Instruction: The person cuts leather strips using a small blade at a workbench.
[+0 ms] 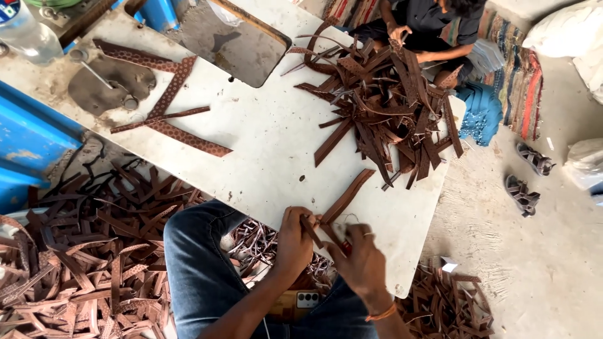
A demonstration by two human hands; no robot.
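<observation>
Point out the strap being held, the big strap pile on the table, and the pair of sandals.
brown strap [347, 196], head view, middle of its length.
strap pile [389, 107], head view, centre of the heap.
sandals [522, 194], head view, nearer sandal's upper.

Both hands, left hand and right hand, pinching a brown leather strap at the white table edge, near a heap of straps.

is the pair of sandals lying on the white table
No, the pair of sandals lies on the bare floor to the right of the white table, well apart from its edge.
</observation>
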